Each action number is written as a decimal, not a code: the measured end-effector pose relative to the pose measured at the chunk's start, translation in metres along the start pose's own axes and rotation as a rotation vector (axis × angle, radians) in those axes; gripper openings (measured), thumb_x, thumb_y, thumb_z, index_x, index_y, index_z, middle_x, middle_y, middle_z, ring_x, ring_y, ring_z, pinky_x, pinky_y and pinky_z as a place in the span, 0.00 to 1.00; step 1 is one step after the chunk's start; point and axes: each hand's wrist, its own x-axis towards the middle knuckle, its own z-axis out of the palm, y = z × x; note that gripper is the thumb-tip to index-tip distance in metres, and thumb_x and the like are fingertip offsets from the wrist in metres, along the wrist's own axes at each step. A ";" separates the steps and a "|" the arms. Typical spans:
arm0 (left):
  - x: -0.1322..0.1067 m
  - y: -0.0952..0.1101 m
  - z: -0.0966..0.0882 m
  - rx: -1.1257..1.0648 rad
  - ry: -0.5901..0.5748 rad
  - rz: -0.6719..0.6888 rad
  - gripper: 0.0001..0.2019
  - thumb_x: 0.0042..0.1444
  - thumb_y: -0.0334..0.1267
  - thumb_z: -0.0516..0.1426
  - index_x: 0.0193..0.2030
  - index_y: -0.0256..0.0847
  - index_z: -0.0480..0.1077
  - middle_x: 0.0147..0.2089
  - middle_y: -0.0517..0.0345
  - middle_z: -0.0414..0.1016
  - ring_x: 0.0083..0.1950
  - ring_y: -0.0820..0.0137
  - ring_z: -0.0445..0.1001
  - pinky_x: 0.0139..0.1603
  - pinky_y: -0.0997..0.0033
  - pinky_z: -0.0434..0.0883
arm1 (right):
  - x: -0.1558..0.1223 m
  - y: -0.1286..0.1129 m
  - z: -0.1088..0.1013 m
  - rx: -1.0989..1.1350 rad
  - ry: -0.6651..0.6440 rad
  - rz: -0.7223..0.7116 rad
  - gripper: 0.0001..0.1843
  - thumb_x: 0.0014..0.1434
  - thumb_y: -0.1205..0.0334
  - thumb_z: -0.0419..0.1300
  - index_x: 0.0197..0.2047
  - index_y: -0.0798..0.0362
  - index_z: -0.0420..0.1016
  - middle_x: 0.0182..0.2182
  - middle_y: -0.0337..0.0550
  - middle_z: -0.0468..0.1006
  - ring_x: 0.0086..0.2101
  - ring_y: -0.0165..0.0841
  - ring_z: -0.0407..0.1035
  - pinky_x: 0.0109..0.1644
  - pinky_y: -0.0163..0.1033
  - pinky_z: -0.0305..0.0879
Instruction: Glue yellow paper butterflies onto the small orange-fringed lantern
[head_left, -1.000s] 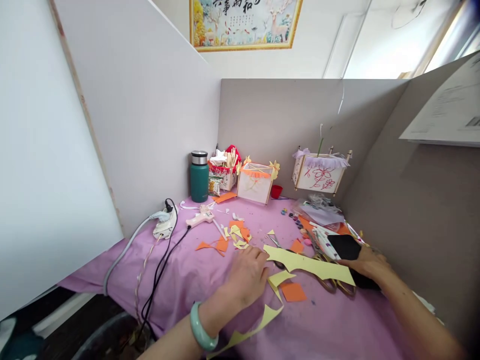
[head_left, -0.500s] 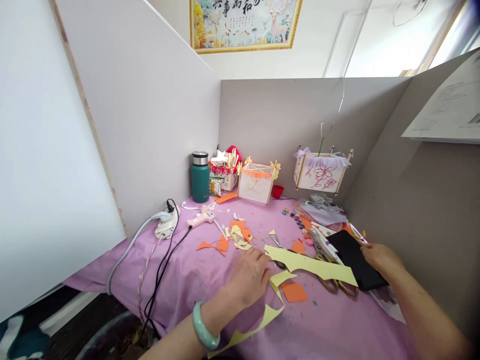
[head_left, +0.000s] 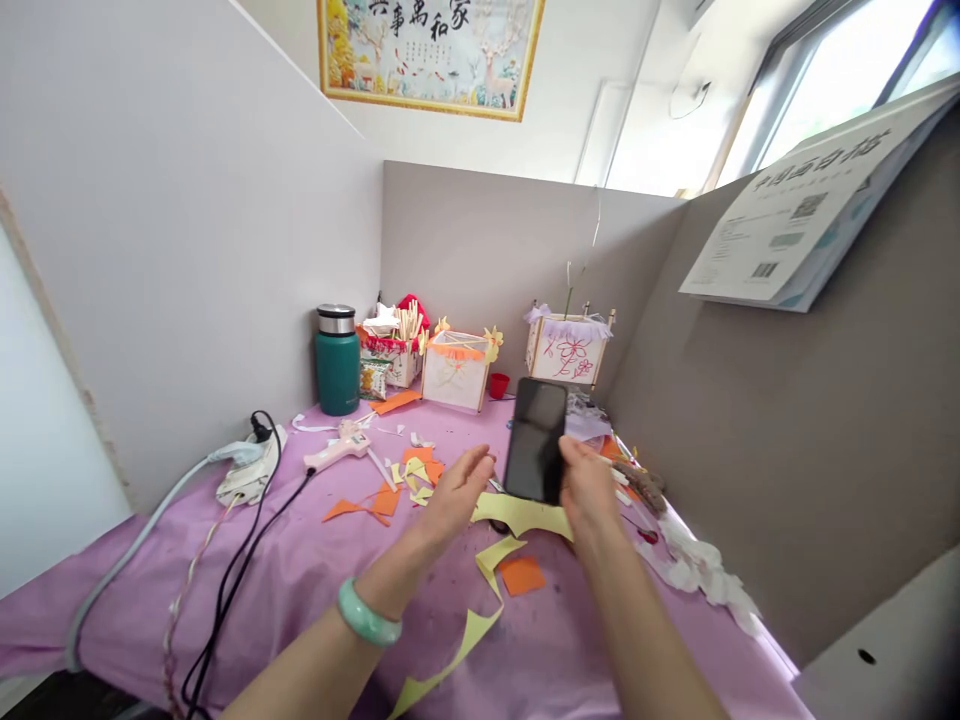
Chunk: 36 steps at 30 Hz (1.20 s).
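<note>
A black smartphone [head_left: 535, 440] is held upright above the table by my right hand [head_left: 589, 485], gripped along its right edge. My left hand [head_left: 457, 490], with a pale green bangle on the wrist, is raised just left of the phone, fingers extended and not touching it. Beneath the phone lies a strip of yellow paper [head_left: 517, 515] with a scalloped edge, partly covered by my right hand. A curling yellow offcut [head_left: 480, 630] and an orange paper square [head_left: 523, 575] rest in front of it.
On the purple cloth [head_left: 300, 570] are a pink glue gun [head_left: 337, 450], a power strip [head_left: 251, 465] with cables, and paper scraps [head_left: 386, 500]. A green flask [head_left: 337, 365] and paper lanterns [head_left: 455, 380] stand at the back. Grey partitions enclose the table.
My right hand has lifted the phone from the right side of the table and brought it to the middle. My left hand has risen off the table toward it. The view has turned right.
</note>
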 end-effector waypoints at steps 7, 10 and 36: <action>-0.004 -0.016 -0.018 -0.569 0.074 -0.247 0.14 0.56 0.41 0.56 0.45 0.35 0.71 0.45 0.48 0.76 0.44 0.62 0.75 0.40 0.63 0.74 | -0.055 0.025 0.066 0.631 -0.057 0.244 0.11 0.45 0.58 0.66 0.34 0.50 0.76 0.32 0.37 0.79 0.35 0.33 0.72 0.42 0.39 0.68; -0.007 -0.020 -0.029 -0.659 0.076 -0.315 0.14 0.56 0.38 0.55 0.47 0.33 0.70 0.44 0.47 0.76 0.41 0.63 0.76 0.39 0.62 0.75 | -0.057 0.023 0.063 0.632 -0.224 0.282 0.13 0.47 0.57 0.66 0.38 0.49 0.77 0.37 0.38 0.79 0.38 0.33 0.72 0.45 0.39 0.67; -0.016 -0.008 -0.041 -1.006 -0.355 -0.516 0.24 0.59 0.52 0.49 0.50 0.32 0.69 0.48 0.43 0.74 0.47 0.54 0.73 0.42 0.53 0.68 | -0.062 0.023 0.054 0.685 -0.468 0.314 0.09 0.50 0.56 0.64 0.34 0.50 0.77 0.31 0.36 0.76 0.30 0.28 0.67 0.31 0.31 0.63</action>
